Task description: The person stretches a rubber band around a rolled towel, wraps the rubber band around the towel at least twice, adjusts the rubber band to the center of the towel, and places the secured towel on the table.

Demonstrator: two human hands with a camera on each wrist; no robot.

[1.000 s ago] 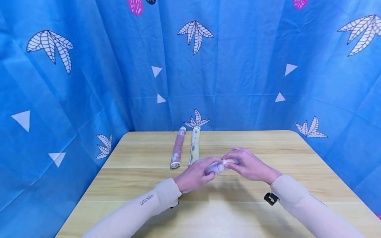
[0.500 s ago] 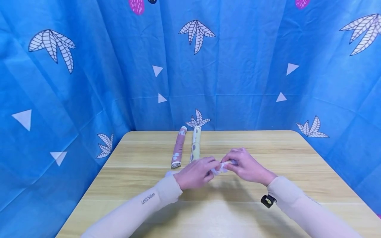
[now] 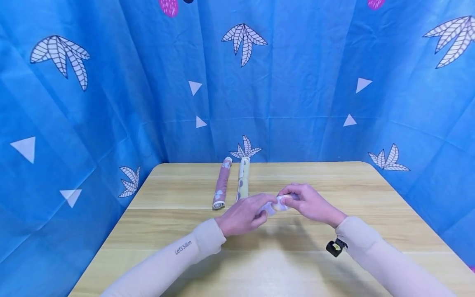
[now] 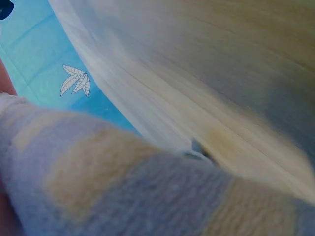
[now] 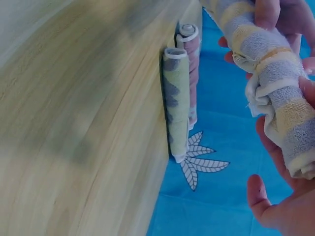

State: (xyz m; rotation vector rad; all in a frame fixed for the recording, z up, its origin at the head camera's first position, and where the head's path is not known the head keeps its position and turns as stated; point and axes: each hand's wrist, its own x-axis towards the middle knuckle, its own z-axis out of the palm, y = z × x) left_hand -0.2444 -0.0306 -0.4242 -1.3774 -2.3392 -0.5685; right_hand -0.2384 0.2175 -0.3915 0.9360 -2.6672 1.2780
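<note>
Above the table, both hands hold a rolled towel (image 5: 283, 73) with soft grey-purple and pale yellow stripes. My left hand (image 3: 243, 215) grips the roll's left part, which its back mostly covers in the head view. At the other end, my right hand (image 3: 311, 203) has its thumb and fingers round the roll. The right wrist view shows a loose, bunched fold along the side and a thin tan band (image 5: 273, 55) across the middle. Close up in the left wrist view, the striped towel (image 4: 123, 182) fills the bottom.
Behind the hands, a rolled pink towel (image 3: 222, 183) and a rolled green towel with grey spots (image 3: 243, 177) lie side by side on the wooden table (image 3: 178, 194). A blue patterned curtain (image 3: 297, 82) hangs round the table's back and sides.
The right hand's fingers have shifted on the roll, and more of its striped right end shows. The left hand stays nearly in place. Both other rolls lie still.
</note>
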